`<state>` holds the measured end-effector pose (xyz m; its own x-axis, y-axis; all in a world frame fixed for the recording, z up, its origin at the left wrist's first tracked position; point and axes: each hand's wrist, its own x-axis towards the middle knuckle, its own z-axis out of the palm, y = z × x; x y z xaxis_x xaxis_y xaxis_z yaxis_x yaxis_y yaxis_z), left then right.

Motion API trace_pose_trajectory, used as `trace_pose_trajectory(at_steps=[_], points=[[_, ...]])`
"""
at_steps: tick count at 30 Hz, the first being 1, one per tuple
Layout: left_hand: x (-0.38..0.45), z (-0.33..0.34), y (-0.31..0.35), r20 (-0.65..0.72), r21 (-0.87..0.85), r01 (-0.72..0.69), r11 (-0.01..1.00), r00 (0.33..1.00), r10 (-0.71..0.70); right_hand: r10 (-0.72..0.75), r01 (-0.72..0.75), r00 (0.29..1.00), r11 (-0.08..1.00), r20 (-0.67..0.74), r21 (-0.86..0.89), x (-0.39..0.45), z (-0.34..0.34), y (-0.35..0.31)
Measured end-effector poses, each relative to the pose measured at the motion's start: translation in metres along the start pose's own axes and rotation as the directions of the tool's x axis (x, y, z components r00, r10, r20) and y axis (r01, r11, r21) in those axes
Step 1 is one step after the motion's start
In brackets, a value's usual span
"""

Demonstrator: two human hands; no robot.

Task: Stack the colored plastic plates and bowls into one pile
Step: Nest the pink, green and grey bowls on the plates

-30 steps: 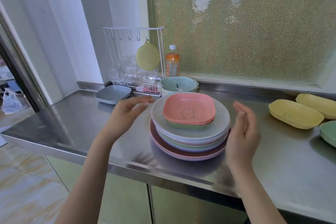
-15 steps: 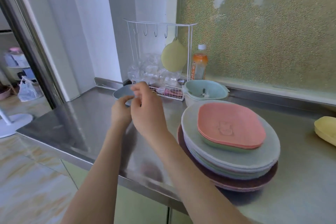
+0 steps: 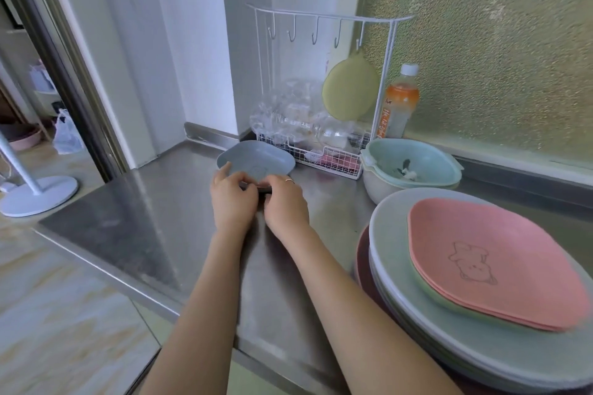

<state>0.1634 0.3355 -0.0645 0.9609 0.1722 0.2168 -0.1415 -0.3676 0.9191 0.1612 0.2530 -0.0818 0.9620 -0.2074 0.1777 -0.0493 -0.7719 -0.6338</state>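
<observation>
Under both forearms the steel bench (image 3: pixel 134 228) runs out bare to its front edge and left corner, with open surface between the fingers and that edge. Right of the fingers, close to the front edge, stands the pile (image 3: pixel 455 324): broad round plates in dark red, green and pale grey, topped by a green squarish plate and pink squarish plates (image 3: pixel 494 260). Beyond the pile sits a teal bowl (image 3: pixel 414 167) nested in a white one, just beside a white wire rack (image 3: pixel 324 157) at the wall, with a drink bottle (image 3: pixel 399 102) behind. Directly ahead of the fingers lies the blue-grey squarish plate (image 3: pixel 256 159), its far edge near the rack. The left hand (image 3: pixel 232 199) and right hand (image 3: pixel 284 204) meet at its near rim, fingers curled onto that edge, thumbs hidden; whether it is lifted off the bench I cannot tell.
</observation>
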Motion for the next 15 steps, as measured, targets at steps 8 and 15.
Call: trace_pose_trajectory(at_steps=[8, 15], points=[[0.001, -0.010, -0.007, -0.295, -0.410, 0.193, 0.892, 0.897, -0.329, -0.117, 0.113, 0.990, 0.992, -0.075, -0.052, -0.026, -0.026, -0.014], [-0.034, 0.003, 0.061, -0.184, -0.679, 0.005, 0.734, 0.967, -0.177, -0.338, 0.326, 0.887, 0.941, -0.316, -0.090, -0.076, -0.114, -0.016]])
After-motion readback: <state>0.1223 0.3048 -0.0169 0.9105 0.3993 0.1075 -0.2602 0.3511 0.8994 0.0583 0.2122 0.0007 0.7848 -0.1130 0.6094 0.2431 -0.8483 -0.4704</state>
